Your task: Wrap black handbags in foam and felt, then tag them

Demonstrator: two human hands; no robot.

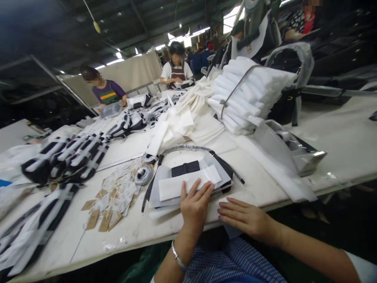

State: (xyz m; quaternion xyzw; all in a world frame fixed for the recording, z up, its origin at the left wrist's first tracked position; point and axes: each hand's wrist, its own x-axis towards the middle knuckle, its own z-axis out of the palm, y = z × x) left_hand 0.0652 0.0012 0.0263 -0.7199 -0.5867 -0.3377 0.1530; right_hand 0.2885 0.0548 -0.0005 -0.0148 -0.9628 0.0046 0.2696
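A: Left hand?
B: Left hand (194, 204), one, silver bracelet at the wrist. Palm down, fingers wide, tips resting on a white strip (173, 189).
A: Right hand?
B: Right hand (247, 220), one. Flat by the near edge of the table (138, 234), just right of the bag; fingers straight, held narrow.
A: The bag?
B: Bag (226, 169), black, one, near middle of the table. Lies flat, curved handle (188, 148) to the far side; pale sheet, white strip and small black piece (185, 168) on top.
A: Left of it?
B: Grey coil (143, 175), one; paper tags (118, 192), white and brown, loose heap. Farther left, black-and-white wrapped bundles (79, 153).
A: Far side?
B: White padding (244, 92), one tied stack, far right of the bag. Person in purple sleeves (110, 92), far left; person in dark red apron (178, 72), far middle, hands at work.
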